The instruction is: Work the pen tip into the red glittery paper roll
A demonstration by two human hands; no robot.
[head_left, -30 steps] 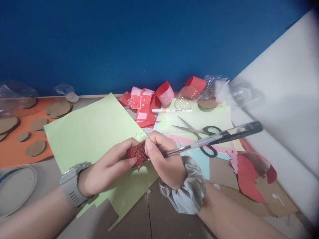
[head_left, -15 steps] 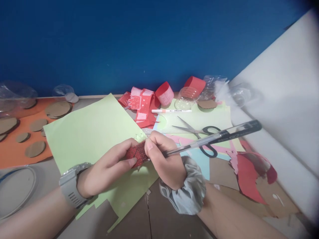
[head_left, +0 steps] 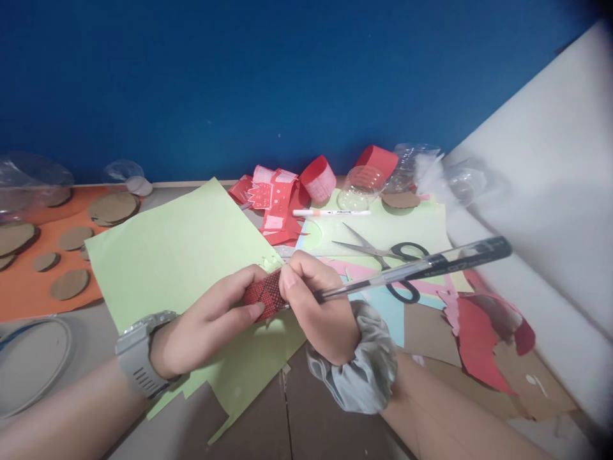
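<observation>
My left hand (head_left: 205,329), with a grey watch (head_left: 143,358) at its wrist, pinches a small red piece with a black dotted or checked pattern (head_left: 262,298). My right hand (head_left: 318,313) is closed at the right end of that red piece, thumb and forefinger pressed on it. A clear-barrelled pen with black parts (head_left: 407,273) is also in my right hand and sticks out to the right over the scissors (head_left: 383,252). Beneath both hands lie light green paper sheets (head_left: 167,255). A grey scrunchie (head_left: 357,364) sits around my right wrist.
Red and pink paper pieces (head_left: 278,201), a white marker (head_left: 330,213) and clear plastic cups (head_left: 361,188) stand or lie at the back. Cardboard discs (head_left: 69,284) rest on orange paper (head_left: 29,300) at left. A red paper cutout (head_left: 479,338) lies at right, near the white wall (head_left: 541,147).
The pen's far end has dipped slightly and shifted right. Both hands keep nearly the same hold on the red piece.
</observation>
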